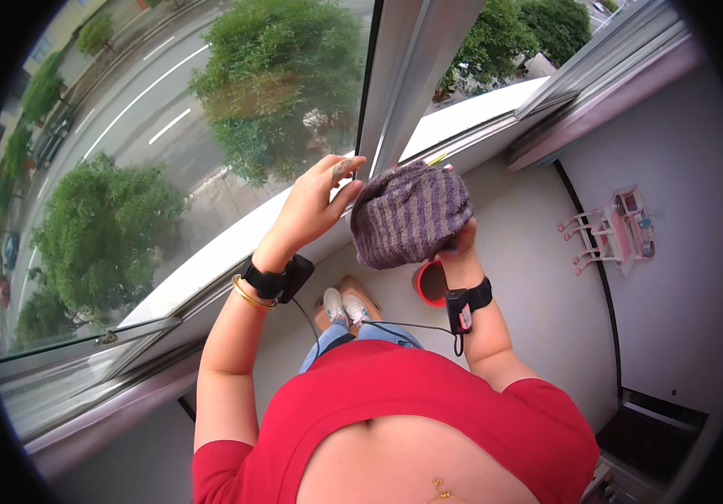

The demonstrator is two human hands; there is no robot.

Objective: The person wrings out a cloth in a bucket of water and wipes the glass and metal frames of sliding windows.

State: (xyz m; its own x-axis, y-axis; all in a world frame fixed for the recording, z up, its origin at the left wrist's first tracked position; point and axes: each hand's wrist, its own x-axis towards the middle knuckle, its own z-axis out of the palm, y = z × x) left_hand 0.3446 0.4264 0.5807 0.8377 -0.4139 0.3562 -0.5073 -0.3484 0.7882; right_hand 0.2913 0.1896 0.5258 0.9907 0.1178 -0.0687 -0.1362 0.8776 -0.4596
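A purple and grey striped cloth point(412, 214) hangs bunched in front of the window's upright frame. My right hand point(461, 242) grips it from the right side; most of those fingers are hidden behind the fabric. Just left of the cloth, my left hand point(318, 202) is raised with its fingers stretched toward the metal window frame point(408, 84). The fingertips are at the frame's edge; whether they touch it I cannot tell. Large window glass point(168, 168) fills the left side. A thin yellow-green piece point(437, 158) shows above the cloth.
My feet stand on a tan stool point(363, 291). Beside it on the floor is a red bucket point(430, 286), partly hidden by my right arm. A white window sill point(210, 252) runs below the glass. At right is a pink and white rack point(618, 231). Cables hang from both wrist straps.
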